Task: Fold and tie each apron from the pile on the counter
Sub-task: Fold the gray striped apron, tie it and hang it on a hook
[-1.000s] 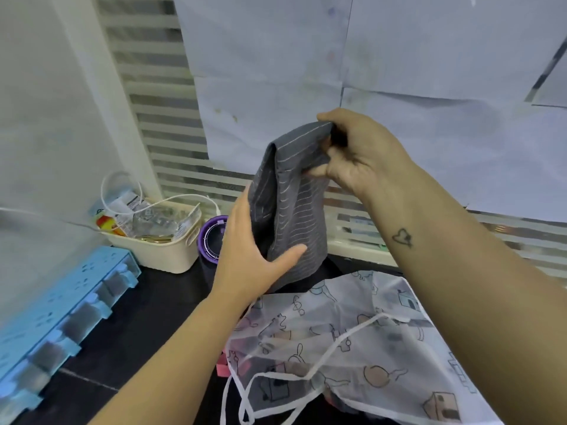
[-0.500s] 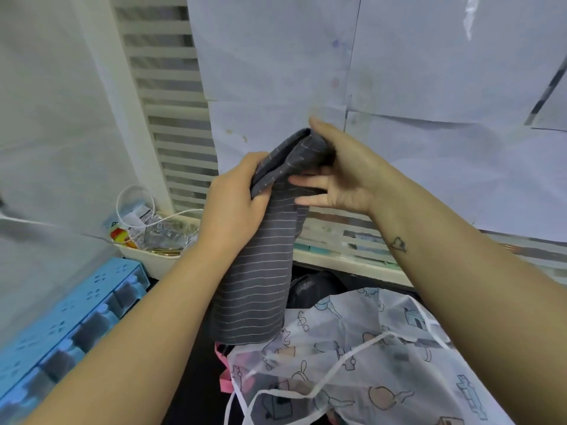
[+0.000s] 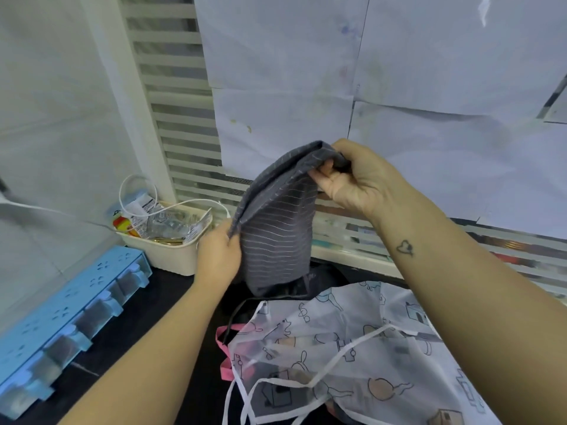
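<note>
The curled fingers of the right hand (image 3: pixel 356 182) clamp the bunched top of the grey striped apron (image 3: pixel 276 234), while the left hand (image 3: pixel 219 256) pinches its left edge lower down. The apron hangs between them above the dark counter (image 3: pixel 159 308), its lower end just behind a white printed apron (image 3: pixel 352 338) lying there. A cream basket (image 3: pixel 171 253) and blue organiser (image 3: pixel 70 311) stand to the left.

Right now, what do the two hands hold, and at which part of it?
Both hold the grey striped apron. The right hand pinches its top folded end; the left hand grips its left edge, lower down.
</note>
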The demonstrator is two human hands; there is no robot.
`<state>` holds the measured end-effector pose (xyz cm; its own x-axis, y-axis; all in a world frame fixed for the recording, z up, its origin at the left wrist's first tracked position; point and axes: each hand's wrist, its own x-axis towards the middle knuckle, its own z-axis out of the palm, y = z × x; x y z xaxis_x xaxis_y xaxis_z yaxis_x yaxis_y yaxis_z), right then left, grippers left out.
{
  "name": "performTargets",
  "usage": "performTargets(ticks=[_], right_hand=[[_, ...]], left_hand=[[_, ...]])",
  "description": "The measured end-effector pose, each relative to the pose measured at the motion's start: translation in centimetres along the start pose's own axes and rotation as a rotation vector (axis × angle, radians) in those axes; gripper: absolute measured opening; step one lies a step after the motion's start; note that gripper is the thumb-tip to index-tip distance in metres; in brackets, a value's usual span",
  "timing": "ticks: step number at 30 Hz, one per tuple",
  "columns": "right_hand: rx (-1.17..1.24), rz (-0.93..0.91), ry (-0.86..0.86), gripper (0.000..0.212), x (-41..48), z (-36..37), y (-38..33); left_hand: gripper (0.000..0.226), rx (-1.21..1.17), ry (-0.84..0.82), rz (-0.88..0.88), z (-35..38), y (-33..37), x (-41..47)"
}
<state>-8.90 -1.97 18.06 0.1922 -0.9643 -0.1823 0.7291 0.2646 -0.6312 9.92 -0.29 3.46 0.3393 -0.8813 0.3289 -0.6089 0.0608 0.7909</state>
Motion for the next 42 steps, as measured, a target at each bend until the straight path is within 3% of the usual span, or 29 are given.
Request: performTargets(ticks=[2, 4, 7, 9, 11, 14, 17, 19, 24, 27, 30, 32, 35, 37, 39, 42], right_hand=[[-0.03, 0.013, 0.003, 0.018, -0.2, -0.6, -0.3], [-0.177, -0.008, 0.01, 0.02, -0.3, -2.4, -1.0], [-0.52, -0.06, 0.056, 0.037, -0.2, -7.5, -1.3], [-0.707, -0.051, 0.224, 0.044, 0.0, -12.4, -0.4], [-0.962, 0.007, 0.41, 0.05, -0.3, -17.7, 1.1], [-1.284, 0.124, 0.466, 0.045, -1.8, -23.1, 3.5], [-1.414, 0.167, 0.463, 0.042, -2.7, -25.9, 4.5], [-1.459, 0.126, 0.456, 0.043, -2.8, -26.7, 4.4], [-1.408, -0.143, 0.54, 0.042, -3.6, -28.9, 2.2], [-1.568, -0.037, 0.668, 0.038, -4.0, -32.0, 2.1], [-1.846, 0.089, 0.761, 0.037, -3.6, -33.1, 3.2], [-1.971, -0.014, 0.655, 0.036, -2.7, -31.3, 5.1], [-2.017, -0.188, 0.278, 0.031, -1.6, -26.7, 8.9], [-1.966, -0.117, 0.006, 0.035, -1.4, -23.9, 12.1], [-1.995, 0.04, -0.142, 0.053, -1.0, -22.3, 15.7], [-2.171, 0.176, -0.176, 0.088, -0.3, -21.4, 20.1]], left_hand=[[0.041, -0.102, 0.195, 0.011, -1.8, 1.4, 0.5], [0.059, -0.143, 0.372, 0.169, -3.2, 2.6, 0.8], [0.064, 0.085, 0.406, 0.455, -2.9, 2.3, -0.3], [0.059, 0.251, 0.266, 0.596, -1.0, 0.5, -2.3], [0.052, 0.388, 0.021, 0.687, 2.1, -2.7, -5.1], [0.046, 0.478, -0.357, 0.714, 6.7, -7.3, -9.2], [0.031, 0.468, -0.6, 0.676, 9.7, -8.6, -12.1], [0.033, 0.403, -0.629, 0.646, 10.5, -8.3, -13.0], [0.041, 0.224, -0.471, 0.786, 12.2, -6.4, -13.9], [0.037, 0.127, -0.719, 0.845, 12.8, -6.0, -15.4], [0.044, 0.104, -0.885, 0.621, 12.2, -7.1, -15.3], [0.042, 0.121, -0.771, 0.465, 11.6, -8.8, -14.0], [0.025, 0.175, -0.536, 0.265, 10.5, -11.3, -11.2], [0.028, 0.264, -0.465, 0.117, 9.9, -12.8, -9.2], [0.043, 0.38, -0.501, 0.042, 9.7, -14.2, -7.6], [0.057, 0.596, -0.712, 0.011, 10.1, -15.0, -5.9]])
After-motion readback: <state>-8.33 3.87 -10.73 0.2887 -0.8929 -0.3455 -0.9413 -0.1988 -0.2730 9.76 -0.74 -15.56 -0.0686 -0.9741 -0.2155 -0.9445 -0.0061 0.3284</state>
